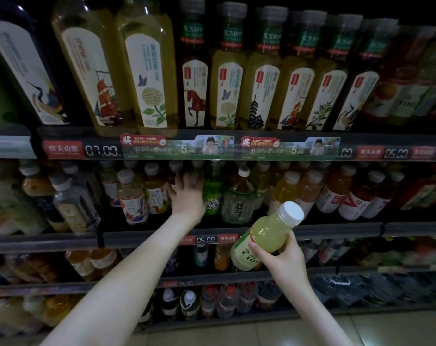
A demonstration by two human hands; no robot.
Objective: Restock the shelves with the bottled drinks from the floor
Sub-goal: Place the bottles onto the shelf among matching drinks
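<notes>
- Bottle (266, 236) of pale yellow-green drink, white cap, held tilted up to the right in front of the middle shelf (137, 239) edge.
- Right hand (284, 258) grips its lower half, fingers (255, 248) clamped round the label.
- Left hand (187, 196) reaches into the middle shelf between a tea bottle (155, 193) and a green bottle (213, 193); its fingers seem spread apart, though the dark blurs them.

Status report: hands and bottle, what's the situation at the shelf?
Left hand open, reaching among shelved bottles. Right hand gripping pale yellow-green plastic bottle with white cap, not yet shelved. Tall green plastic bottle right beside left hand.
</notes>
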